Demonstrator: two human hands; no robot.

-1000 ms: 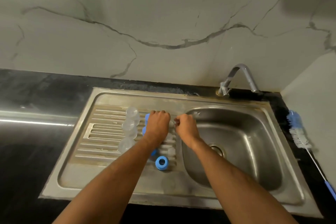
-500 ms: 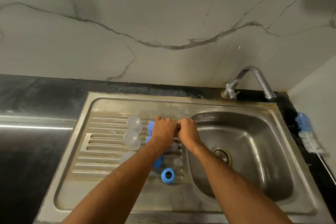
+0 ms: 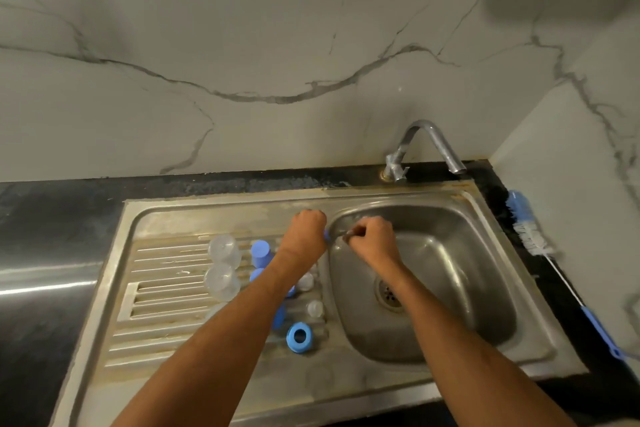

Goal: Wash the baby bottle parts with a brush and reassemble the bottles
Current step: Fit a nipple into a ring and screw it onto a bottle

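From the head camera, both hands work at the lip between drainboard and basin of the steel sink (image 3: 485,215): the left hand (image 3: 306,230) is curled tight around a small part of which only a blue sliver shows, and the right hand (image 3: 370,239) has its fingers curled against something clear and tiny — what exactly it pinches I cannot tell. Judging by the layout, reassembly has barely started: the parts lie apart on the ribbed drainboard, namely glossy clear domed caps (image 3: 224,250), matte blue cylinders (image 3: 260,253), a blue screw ring (image 3: 299,336) lying flat with its hole up, and small translucent teats (image 3: 314,308). The bottle brush (image 3: 528,236) (white bristles, thin wire stem, blue handle) lies idle on the dark counter right of the basin, well apart from both hands.
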